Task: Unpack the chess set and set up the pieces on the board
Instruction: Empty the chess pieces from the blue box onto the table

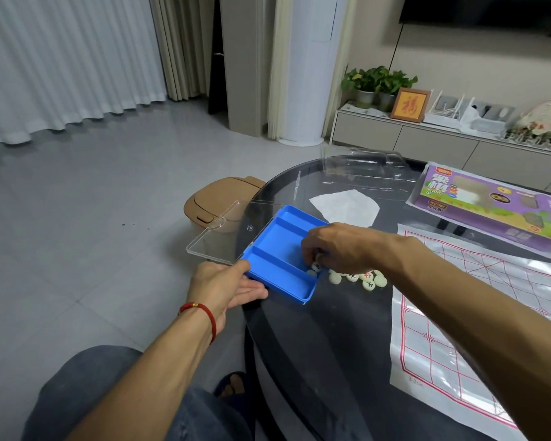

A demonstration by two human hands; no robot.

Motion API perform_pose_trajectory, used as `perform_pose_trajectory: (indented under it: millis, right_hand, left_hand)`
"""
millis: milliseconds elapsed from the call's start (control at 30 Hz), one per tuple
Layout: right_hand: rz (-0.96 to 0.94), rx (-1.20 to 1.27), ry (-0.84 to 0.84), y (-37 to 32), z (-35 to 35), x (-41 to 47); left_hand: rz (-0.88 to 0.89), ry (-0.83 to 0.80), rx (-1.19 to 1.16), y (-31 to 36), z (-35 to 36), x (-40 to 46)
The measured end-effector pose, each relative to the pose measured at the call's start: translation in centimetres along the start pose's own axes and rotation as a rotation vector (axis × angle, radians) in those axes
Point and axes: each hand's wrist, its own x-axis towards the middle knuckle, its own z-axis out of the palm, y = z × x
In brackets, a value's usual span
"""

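A blue plastic tray point(277, 249) with a clear hinged lid point(217, 237) swung open sits tilted at the round dark table's left edge. My left hand point(226, 284) holds the tray's near left corner, thumb on the rim and fingers underneath. My right hand point(334, 246) reaches into the tray's right end, its curled fingers pinching a cream round chess piece point(316, 266). Several cream chess pieces point(360, 277) lie on the table beside the tray. The white plastic board sheet point(458, 316) with red grid lines is spread at the right.
A purple game box point(490, 205) lies at the far right. Clear packaging point(363, 173) and white paper point(344, 206) sit behind the tray. A tan bin point(213, 202) stands on the floor by the table point(325, 338). My knee point(86, 393) is at lower left.
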Motion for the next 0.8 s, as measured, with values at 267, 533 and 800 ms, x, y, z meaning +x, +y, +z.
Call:
perform_pose_trajectory:
  millis: [267, 533, 800]
  right_hand:
    - [-0.018, 0.022, -0.088, 0.3, -1.2, 0.3]
    - [-0.033, 0.042, -0.119, -0.7, -1.0, 0.0]
    - [0.024, 0.166, -0.177, -0.7, -0.8, 0.0]
  left_hand:
    - [0.005, 0.006, 0.021, 0.0, 0.1, 0.1]
    - [0.012, 0.019, 0.028, -0.1, 0.2, 0.1]
    - [0.023, 0.03, 0.05, -0.1, 0.4, 0.0]
